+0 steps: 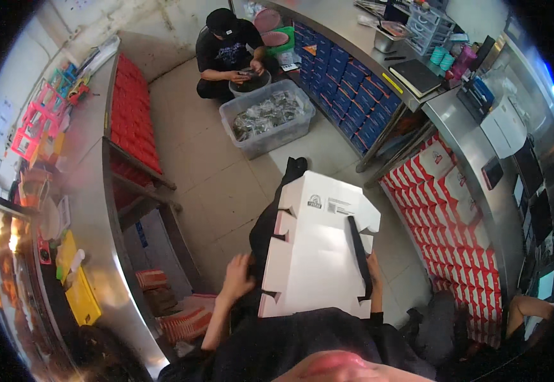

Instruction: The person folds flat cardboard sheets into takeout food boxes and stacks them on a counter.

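I hold a flat white cardboard box blank (pixel 318 248) with cut flaps in front of my body. My left hand (pixel 239 275) grips its left edge near the lower flaps. My right hand (pixel 374 270) grips its right edge, beside a dark slot. A black strap or fold runs down the blank's right part. My dark clothing shows below the blank.
A person in black (pixel 229 48) crouches at the back over a round tub (pixel 250 81), beside a clear bin (pixel 267 121) of dark packets. Steel counters (pixel 92 210) stand left and right (pixel 474 153). Red and white boxes (pixel 461 223) are stacked under the right one, blue boxes (pixel 347 83) behind.
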Demonstrator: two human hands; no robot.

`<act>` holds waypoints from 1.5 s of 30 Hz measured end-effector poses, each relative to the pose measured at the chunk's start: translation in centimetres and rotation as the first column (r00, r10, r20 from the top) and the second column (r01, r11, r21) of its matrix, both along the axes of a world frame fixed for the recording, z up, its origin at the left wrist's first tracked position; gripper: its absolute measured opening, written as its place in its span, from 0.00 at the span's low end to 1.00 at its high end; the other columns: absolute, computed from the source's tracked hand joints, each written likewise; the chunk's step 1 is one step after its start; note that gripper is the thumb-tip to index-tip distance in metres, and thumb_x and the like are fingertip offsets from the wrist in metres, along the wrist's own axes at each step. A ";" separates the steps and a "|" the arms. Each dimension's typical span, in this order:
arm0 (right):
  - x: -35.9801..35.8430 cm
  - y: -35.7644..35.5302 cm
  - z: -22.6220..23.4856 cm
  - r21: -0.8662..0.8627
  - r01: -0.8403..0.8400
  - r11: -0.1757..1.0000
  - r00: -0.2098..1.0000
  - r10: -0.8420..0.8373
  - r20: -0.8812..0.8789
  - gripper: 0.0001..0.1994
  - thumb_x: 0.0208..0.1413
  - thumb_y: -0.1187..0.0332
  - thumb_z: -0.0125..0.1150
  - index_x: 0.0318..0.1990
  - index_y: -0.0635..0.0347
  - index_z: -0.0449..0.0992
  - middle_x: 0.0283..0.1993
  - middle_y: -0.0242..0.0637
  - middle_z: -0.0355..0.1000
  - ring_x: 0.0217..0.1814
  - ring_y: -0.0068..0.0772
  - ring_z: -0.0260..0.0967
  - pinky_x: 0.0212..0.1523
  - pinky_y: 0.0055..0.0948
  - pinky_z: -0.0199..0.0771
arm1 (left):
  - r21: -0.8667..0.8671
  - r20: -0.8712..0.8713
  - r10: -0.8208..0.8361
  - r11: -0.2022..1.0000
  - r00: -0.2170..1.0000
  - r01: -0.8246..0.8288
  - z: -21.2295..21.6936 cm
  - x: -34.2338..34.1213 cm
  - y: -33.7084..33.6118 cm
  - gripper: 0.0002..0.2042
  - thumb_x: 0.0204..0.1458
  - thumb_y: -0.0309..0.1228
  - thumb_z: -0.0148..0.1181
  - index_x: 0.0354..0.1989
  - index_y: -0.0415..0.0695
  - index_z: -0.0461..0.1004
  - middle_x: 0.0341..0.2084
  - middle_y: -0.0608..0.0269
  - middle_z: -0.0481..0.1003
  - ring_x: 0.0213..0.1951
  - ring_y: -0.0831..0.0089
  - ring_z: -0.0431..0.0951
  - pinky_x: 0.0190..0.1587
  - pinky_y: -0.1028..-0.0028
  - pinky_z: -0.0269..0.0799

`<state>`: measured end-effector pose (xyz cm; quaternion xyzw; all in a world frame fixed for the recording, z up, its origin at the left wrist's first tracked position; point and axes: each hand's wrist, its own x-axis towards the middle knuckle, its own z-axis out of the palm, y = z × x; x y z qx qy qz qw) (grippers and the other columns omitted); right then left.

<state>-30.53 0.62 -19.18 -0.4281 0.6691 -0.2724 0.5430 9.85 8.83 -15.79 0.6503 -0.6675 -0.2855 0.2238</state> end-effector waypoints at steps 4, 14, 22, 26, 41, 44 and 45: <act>0.4 0.5 0.1 0.011 -0.026 1.000 0.999 0.026 0.024 0.20 0.56 0.72 0.61 0.54 0.70 0.66 0.46 0.43 0.74 0.41 0.32 0.74 0.42 0.29 0.76 | -0.212 -0.272 -0.311 0.942 0.911 0.259 -2.3 -8.2 -4.6 0.25 0.44 0.37 0.60 0.53 0.43 0.67 0.54 0.48 0.64 0.58 0.48 0.60 0.58 0.51 0.55; -1.0 1.6 1.8 -0.005 0.021 1.000 0.999 -0.021 0.045 0.20 0.56 0.73 0.60 0.55 0.70 0.66 0.46 0.44 0.74 0.42 0.33 0.74 0.42 0.30 0.76 | -0.048 0.184 -0.652 0.741 0.735 0.669 -0.2 -16.9 -7.9 0.13 0.45 0.31 0.64 0.36 0.38 0.75 0.31 0.54 0.77 0.38 0.56 0.79 0.41 0.61 0.71; -0.7 1.7 2.6 -0.031 0.064 0.997 0.988 -0.059 0.139 0.21 0.56 0.73 0.59 0.56 0.70 0.65 0.47 0.45 0.73 0.42 0.33 0.74 0.41 0.32 0.76 | -0.042 -0.556 -0.718 0.529 0.420 0.848 -0.2 -12.6 -2.2 0.11 0.51 0.30 0.61 0.33 0.33 0.72 0.27 0.43 0.75 0.34 0.49 0.78 0.39 0.58 0.71; -1.6 0.6 4.1 -0.060 0.130 0.990 0.938 -0.103 0.330 0.21 0.56 0.73 0.58 0.57 0.70 0.65 0.47 0.45 0.73 0.42 0.34 0.74 0.41 0.32 0.77 | -0.102 -0.411 -0.652 0.727 0.637 0.679 2.6 -12.1 -4.3 0.11 0.56 0.33 0.58 0.39 0.37 0.70 0.39 0.48 0.74 0.40 0.56 0.76 0.42 0.61 0.71; 2.4 -2.3 8.6 -0.059 -0.040 0.997 0.996 0.044 0.076 0.18 0.53 0.65 0.69 0.47 0.66 0.73 0.40 0.37 0.75 0.41 0.27 0.71 0.43 0.27 0.73 | -0.133 -0.280 -0.289 0.956 0.915 0.261 11.6 -13.0 -8.0 0.18 0.53 0.38 0.62 0.45 0.39 0.68 0.37 0.56 0.66 0.40 0.62 0.68 0.47 0.63 0.64; 0.3 -1.7 4.6 -0.109 -0.174 0.979 0.969 0.190 0.156 0.26 0.62 0.48 0.52 0.53 0.64 0.71 0.48 0.43 0.74 0.49 0.31 0.71 0.50 0.32 0.72 | -0.157 -0.224 -0.310 0.947 0.924 0.279 7.1 -20.7 -7.5 0.27 0.45 0.44 0.67 0.45 0.37 0.66 0.40 0.51 0.67 0.43 0.54 0.69 0.46 0.59 0.63; -0.8 -1.2 2.9 -0.070 -0.176 0.982 0.966 0.186 0.180 0.30 0.63 0.43 0.44 0.55 0.64 0.70 0.49 0.43 0.73 0.50 0.32 0.70 0.51 0.33 0.72 | -0.174 -0.182 -0.293 0.949 0.939 0.263 7.3 -22.6 -7.6 0.28 0.43 0.44 0.68 0.44 0.37 0.64 0.39 0.51 0.67 0.42 0.53 0.68 0.45 0.59 0.63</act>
